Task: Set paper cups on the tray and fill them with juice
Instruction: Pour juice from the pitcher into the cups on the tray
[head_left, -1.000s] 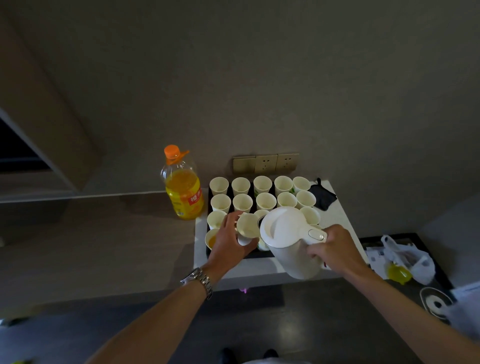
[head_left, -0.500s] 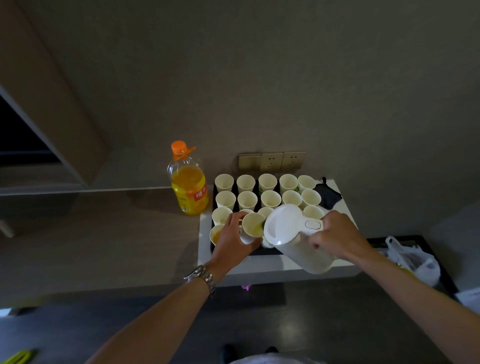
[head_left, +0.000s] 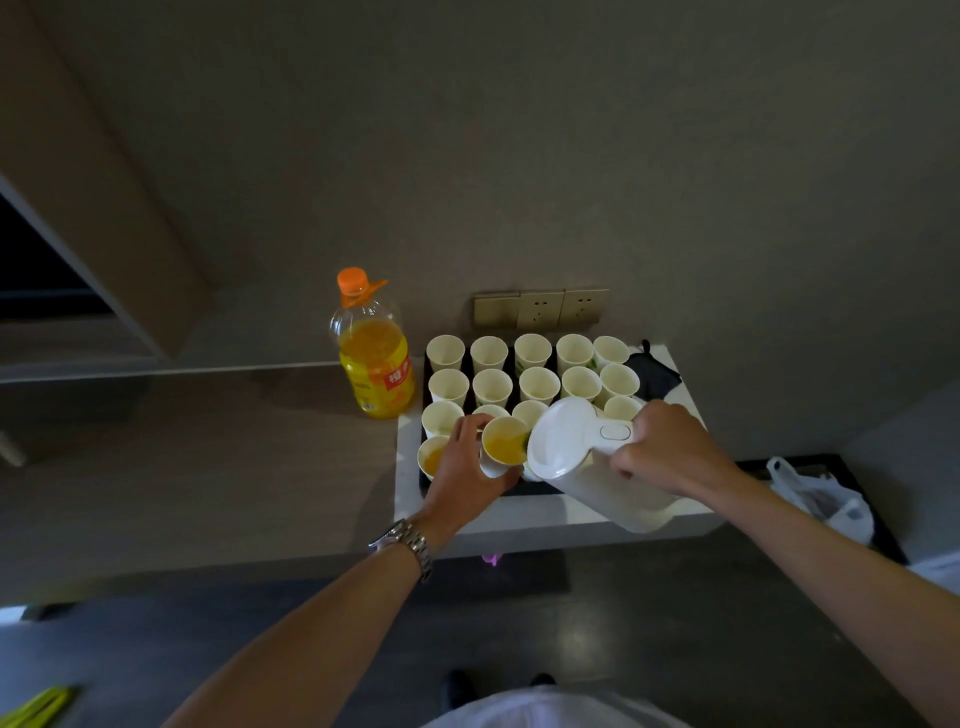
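Observation:
Several white paper cups (head_left: 492, 386) stand in rows on a dark tray (head_left: 425, 480) on a white shelf. My left hand (head_left: 464, 478) grips one paper cup (head_left: 504, 446), tilted toward the jug and partly filled with orange juice. My right hand (head_left: 670, 449) holds the handle of a white lidded jug (head_left: 582, 457), tipped with its spout at that cup's rim. Another cup (head_left: 434, 457) at the tray's front left holds juice. The remaining visible cups look empty.
A large juice bottle (head_left: 375, 353) with an orange cap stands left of the tray. Wall sockets (head_left: 540, 308) sit behind the cups, a black cloth (head_left: 652, 375) at the back right. A plastic bag (head_left: 826, 500) lies on a dark surface to the right.
The jug has tipped further toward the held cup, and the juice level in that cup has risen from nearly empty. Both hands stay in about the same place.

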